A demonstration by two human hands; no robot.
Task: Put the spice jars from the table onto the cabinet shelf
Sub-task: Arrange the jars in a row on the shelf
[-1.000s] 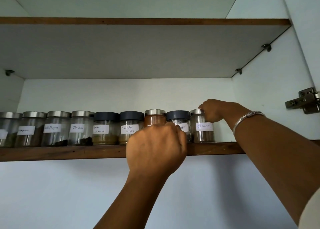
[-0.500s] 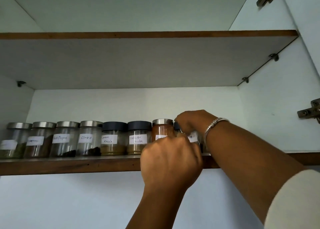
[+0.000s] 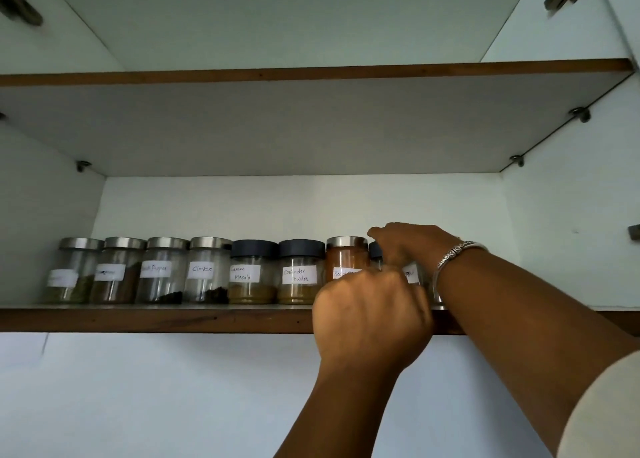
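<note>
A row of spice jars stands along the front edge of the cabinet shelf [image 3: 173,319], starting near its left end: two steel-lidded jars with unreadable labels [image 3: 71,270] [image 3: 116,270], the black pepper jar [image 3: 161,270], the cloves jar [image 3: 206,270], then the dark-lidded garam masala jar [image 3: 252,270] and coriander powder jar [image 3: 299,270], each touching or just beside its neighbour. Next comes a steel-lidded jar of red powder [image 3: 346,256], and beside it a dark-lidded jar [image 3: 411,274] mostly hidden by both hands. The right hand [image 3: 412,244], a metal bracelet [image 3: 457,253] on its wrist, reaches in from the right, its fingers curled down over this jar's lid and gripping it. The left hand [image 3: 372,315] is raised at the shelf's front edge before the red jar and the hidden jar, back to the camera, fingers curled inward; whether they clamp anything cannot be told. An upper shelf [image 3: 311,75] spans the cabinet overhead.
</note>
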